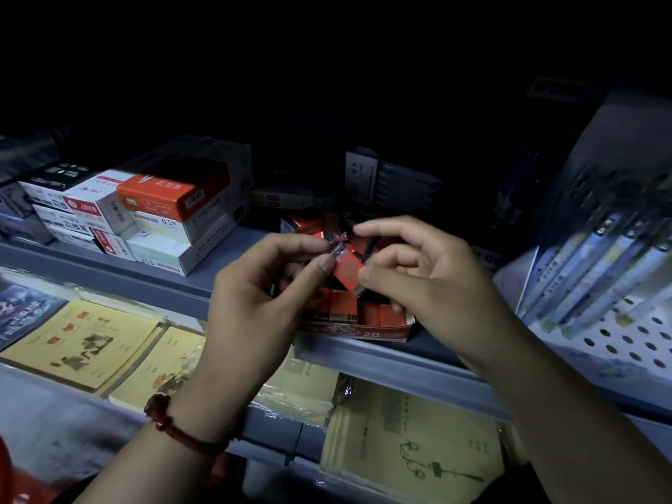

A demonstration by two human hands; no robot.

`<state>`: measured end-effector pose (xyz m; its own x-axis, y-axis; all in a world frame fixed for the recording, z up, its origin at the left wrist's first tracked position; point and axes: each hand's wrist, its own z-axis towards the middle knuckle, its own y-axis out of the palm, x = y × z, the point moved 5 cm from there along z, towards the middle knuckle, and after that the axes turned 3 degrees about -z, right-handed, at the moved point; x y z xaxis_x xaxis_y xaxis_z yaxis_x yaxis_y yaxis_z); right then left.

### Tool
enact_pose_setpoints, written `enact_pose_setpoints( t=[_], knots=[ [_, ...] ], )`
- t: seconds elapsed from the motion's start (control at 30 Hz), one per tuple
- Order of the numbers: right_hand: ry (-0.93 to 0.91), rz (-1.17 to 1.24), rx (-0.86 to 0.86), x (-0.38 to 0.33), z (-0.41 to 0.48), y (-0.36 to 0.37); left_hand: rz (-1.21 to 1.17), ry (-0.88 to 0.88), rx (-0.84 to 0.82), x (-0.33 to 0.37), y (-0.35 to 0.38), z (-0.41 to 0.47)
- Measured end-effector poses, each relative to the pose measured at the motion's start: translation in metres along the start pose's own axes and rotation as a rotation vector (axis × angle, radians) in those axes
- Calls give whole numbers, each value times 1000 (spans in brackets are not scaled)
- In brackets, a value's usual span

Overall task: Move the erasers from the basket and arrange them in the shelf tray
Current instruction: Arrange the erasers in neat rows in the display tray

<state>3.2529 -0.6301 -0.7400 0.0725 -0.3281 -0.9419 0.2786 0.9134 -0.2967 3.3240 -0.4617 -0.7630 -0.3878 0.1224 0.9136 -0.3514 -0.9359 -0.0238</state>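
Both hands meet just above the shelf tray [367,334]. The right hand [418,271] pinches a red-wrapped eraser [347,269] between thumb and fingers, and the left hand [254,285] nips the crinkly end of its wrapper with thumb and forefinger. So the eraser is held in the air over the tray, touching both hands and nothing else.

This looks like the placing step: one eraser brought over and being turned or straightened before it goes in. Next, I'd judge, it needs lowering upright into a gap among the erasers already standing in the tray, label facing front, without knocking its neighbours.

The basket is hard to place; a red blur far below and left of the tray may be it, but I can't tell. The back of the tray is lost in darkness, and the hands cover its middle, so free slots can't be counted.
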Motion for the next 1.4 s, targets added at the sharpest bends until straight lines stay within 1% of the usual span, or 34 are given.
enact_pose_setpoints(
  t=[0.07,0.17,0.23,0.3,0.4,0.53,0.6,0.67,0.77,0.9,0.97,1.07,1.13,1.27,1.4],
  knots=[
    [-15,-68,-75,1,-1,6,28,-4,-14,-2,0,0],
    [-42,-101,-82,1,1,8,33,-13,-59,-6,4,0],
    [-44,-64,-37,2,3,4,34,-6,-85,-7,6,-1],
    [-8,-33,48,5,4,-5,57,3,-110,-7,8,-1],
    [32,-40,116,9,3,-20,139,46,-140,-8,7,-2],
    [-16,-235,25,8,1,-23,360,153,-175,-5,8,-2],
    [-10,-359,-13,13,0,-23,435,202,-178,-4,10,-2],
    [-2,-443,-6,15,-1,-23,442,216,-181,-3,11,-2],
    [-42,-575,32,13,-2,-21,444,224,-183,-2,11,-2],
    [-49,-623,31,13,-2,-19,451,240,-185,-1,10,-3],
    [-67,-623,69,13,-1,-19,453,248,-188,-1,10,-3],
    [-102,-590,237,12,0,-23,447,250,-183,-1,11,-3],
    [-84,-619,311,14,1,-25,449,250,-183,0,11,-3],
    [-34,-731,329,22,6,-22,444,246,-193,0,12,-3],
    [-48,-688,349,20,9,-22,452,248,-193,0,11,-2]
  ],
)
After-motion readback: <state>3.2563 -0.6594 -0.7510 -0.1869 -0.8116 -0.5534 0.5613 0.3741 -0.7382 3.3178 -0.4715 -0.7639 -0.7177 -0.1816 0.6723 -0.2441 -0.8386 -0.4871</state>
